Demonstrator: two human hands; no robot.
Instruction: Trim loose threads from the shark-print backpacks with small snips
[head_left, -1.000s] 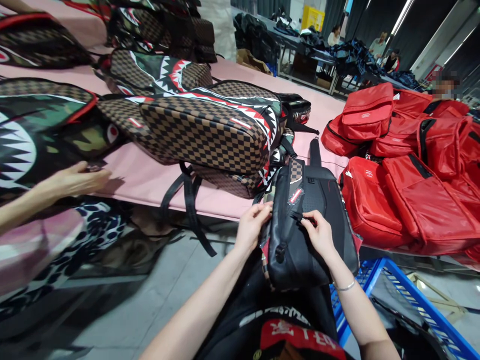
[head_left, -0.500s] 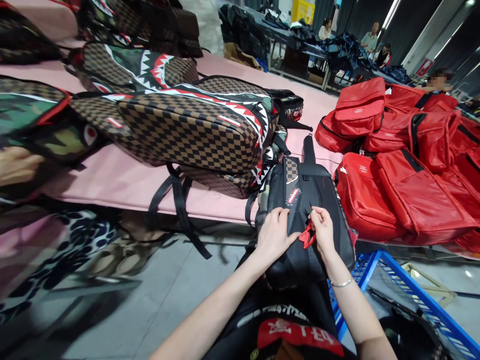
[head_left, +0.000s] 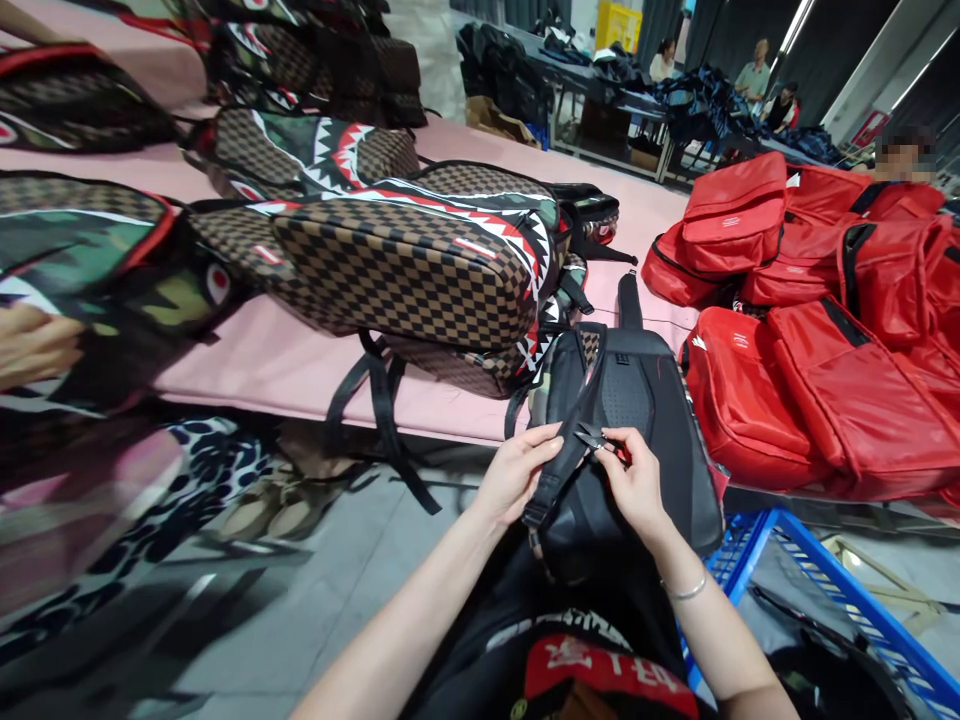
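A black backpack [head_left: 637, 400] leans against the pink table's edge, back panel and straps toward me, resting on my lap. My left hand [head_left: 514, 470] pinches one black shoulder strap [head_left: 559, 470] of it. My right hand [head_left: 637, 480] is closed on small metal thread snips [head_left: 589, 435], whose tips touch the strap just right of my left fingers. A thin bracelet circles my right wrist.
Checkered brown shark-mouth backpacks [head_left: 420, 270] are piled on the pink table [head_left: 277, 360]. Red bags [head_left: 817, 390] are stacked at the right. A blue crate [head_left: 825, 590] stands at the lower right. Another person's hand [head_left: 34, 345] reaches in at the left. People sit at far tables.
The red tag seen between my hands half a second ago is gone from view. My left hand now pinches the shoulder strap, and the snips show in my right hand.
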